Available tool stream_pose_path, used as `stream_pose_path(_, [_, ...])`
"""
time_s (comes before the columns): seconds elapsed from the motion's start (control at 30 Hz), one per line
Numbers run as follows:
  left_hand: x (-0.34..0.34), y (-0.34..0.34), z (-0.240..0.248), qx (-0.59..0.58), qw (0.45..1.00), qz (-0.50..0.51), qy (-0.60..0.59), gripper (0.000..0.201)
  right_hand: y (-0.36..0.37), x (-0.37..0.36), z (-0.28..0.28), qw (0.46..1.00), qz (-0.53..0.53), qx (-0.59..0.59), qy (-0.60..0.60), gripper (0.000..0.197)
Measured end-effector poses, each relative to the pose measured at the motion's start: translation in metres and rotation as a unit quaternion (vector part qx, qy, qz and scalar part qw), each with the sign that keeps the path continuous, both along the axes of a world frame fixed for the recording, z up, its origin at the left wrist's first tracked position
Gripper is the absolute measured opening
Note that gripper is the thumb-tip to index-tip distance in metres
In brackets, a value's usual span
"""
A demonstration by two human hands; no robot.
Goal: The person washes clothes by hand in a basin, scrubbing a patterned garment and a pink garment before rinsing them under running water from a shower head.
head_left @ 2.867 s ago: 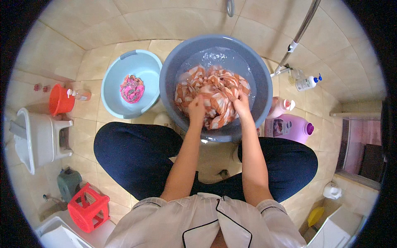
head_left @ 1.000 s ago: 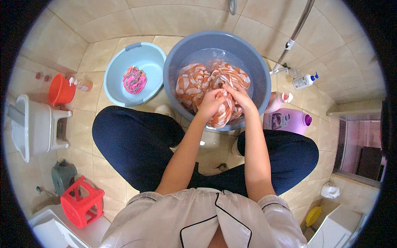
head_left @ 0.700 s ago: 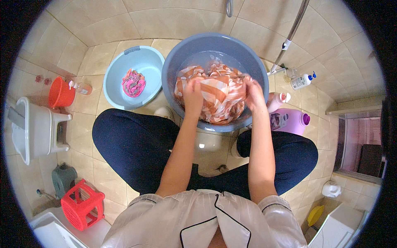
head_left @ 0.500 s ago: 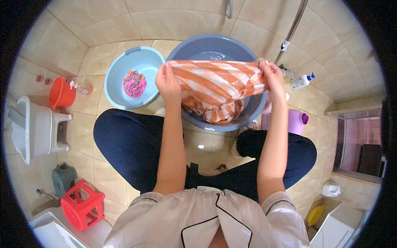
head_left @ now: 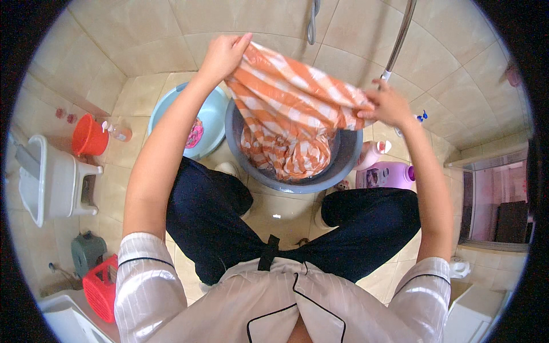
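Note:
A wet orange-and-white checked cloth [head_left: 297, 91] is stretched between my two hands. Its lower part lies bunched in a dark grey basin [head_left: 234, 134]. Closed on the cloth's upper left corner, my left hand [head_left: 224, 56] is raised above the basin's far left side. My right hand [head_left: 390, 106] pinches the cloth's right end past the basin's right rim, lower than the left; some of its fingers stick out and are slightly blurred. The cloth slopes down from left to right.
A light blue basin [head_left: 214, 137] with a pink cloth [head_left: 195, 132] stands left of the grey one. Right of the grey basin are a purple jug [head_left: 386, 175] and a pink bottle [head_left: 370, 153]. An orange bucket [head_left: 90, 135] and white stool [head_left: 60, 177] are at far left.
Both hands have moved apart, the left one up and leftward, the right one slightly rightward. The cloth, level before, now slants and reaches higher on its left.

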State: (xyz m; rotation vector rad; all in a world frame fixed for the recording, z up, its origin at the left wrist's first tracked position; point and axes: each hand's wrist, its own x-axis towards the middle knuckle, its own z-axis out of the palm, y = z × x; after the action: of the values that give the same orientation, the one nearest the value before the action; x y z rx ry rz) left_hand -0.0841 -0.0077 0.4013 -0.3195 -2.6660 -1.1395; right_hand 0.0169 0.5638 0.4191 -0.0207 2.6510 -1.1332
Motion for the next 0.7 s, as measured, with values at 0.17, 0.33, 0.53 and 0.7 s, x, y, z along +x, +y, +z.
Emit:
stream_pose_path(0.17, [-0.003, 0.002, -0.061, -0.049, 0.991, -0.094, -0.081, 0.077, 0.023, 0.007, -0.076, 0.984, -0.042, -0.087, -0.149, 0.072])
stream_pose_path(0.33, [0.018, 0.011, -0.181, -0.088, 0.949, -0.169, -0.253, 0.067, 0.020, -0.005, -0.118, 0.953, -0.073, -0.228, -0.187, 0.070])
stream_pose_path(0.53, [0.030, 0.015, -0.276, 0.318, 0.815, -0.132, -0.467, 0.063, 0.015, 0.002, -0.152, 0.919, -0.080, -0.331, -0.200, 0.065])
stream_pose_path(0.7, [0.097, 0.086, -0.385, 0.675, 0.581, -0.018, -0.454, 0.080, -0.099, 0.010, -0.225, 0.963, -0.045, -0.242, -0.111, 0.047])
